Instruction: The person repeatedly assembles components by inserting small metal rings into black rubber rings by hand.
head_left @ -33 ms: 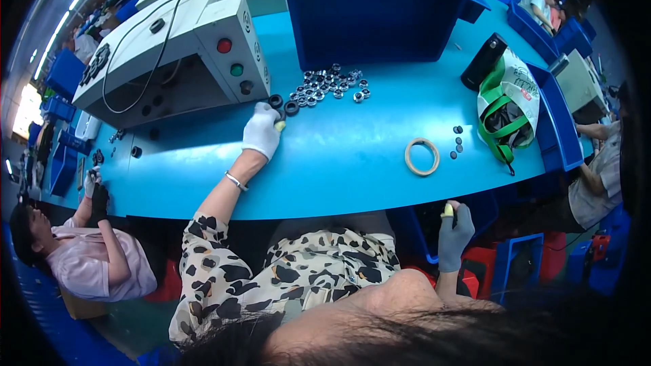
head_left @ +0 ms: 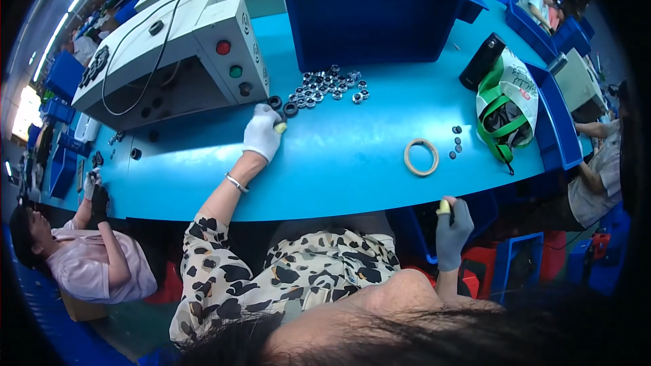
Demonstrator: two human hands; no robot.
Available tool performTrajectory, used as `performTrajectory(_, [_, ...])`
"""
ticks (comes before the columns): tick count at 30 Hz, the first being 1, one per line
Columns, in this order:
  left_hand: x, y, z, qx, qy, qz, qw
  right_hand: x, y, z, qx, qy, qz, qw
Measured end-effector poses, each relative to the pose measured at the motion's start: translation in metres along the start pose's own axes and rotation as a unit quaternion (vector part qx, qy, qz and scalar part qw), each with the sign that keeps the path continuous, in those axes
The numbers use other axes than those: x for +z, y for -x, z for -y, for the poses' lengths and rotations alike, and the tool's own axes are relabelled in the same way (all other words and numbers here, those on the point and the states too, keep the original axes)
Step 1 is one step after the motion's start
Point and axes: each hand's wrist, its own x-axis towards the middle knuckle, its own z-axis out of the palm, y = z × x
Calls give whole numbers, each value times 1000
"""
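Observation:
My left hand (head_left: 262,134), in a white glove with a yellow thumb tip, reaches across the blue table beside the grey-white machine. Its fingers are closed at a small group of black rings; one dark ring shows between the thumb and fingertips. Another black ring (head_left: 290,109) lies just right of the fingers. Several shiny metal rings with dark centres (head_left: 319,88) are heaped beyond it. My right hand (head_left: 453,234), in a grey glove with a yellow-covered tip, is held off the table's near edge. Its fingers are bent together; anything between them is too small to make out.
The machine (head_left: 230,34) has red and green buttons. A big blue bin (head_left: 373,20) stands tilted behind the metal rings. To the right are a tape roll (head_left: 407,157), small black discs (head_left: 458,141), a black bottle (head_left: 483,61) and a green-white bag (head_left: 525,95). Co-workers sit on both sides.
My right hand has shifted slightly left and up. My left hand stays at the black rings.

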Motion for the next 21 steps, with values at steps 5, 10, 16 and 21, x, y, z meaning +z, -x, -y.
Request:
performTrajectory(5, [-2, 8, -35, -214, 466, 137, 848, 62, -86, 60, -98, -131, 104, 981])
performTrajectory(10, [21, 17, -58, -279, 815, 211, 462, 162, -168, 71, -123, 22, 131, 984])
performTrajectory(16, [29, 31, -54, -340, 871, 201, 292, 220, -184, 62, -175, 152, 163, 959])
performTrajectory(21, [29, 38, -50, -328, 879, 197, 283, 210, -174, 68, -180, 3, 184, 966])
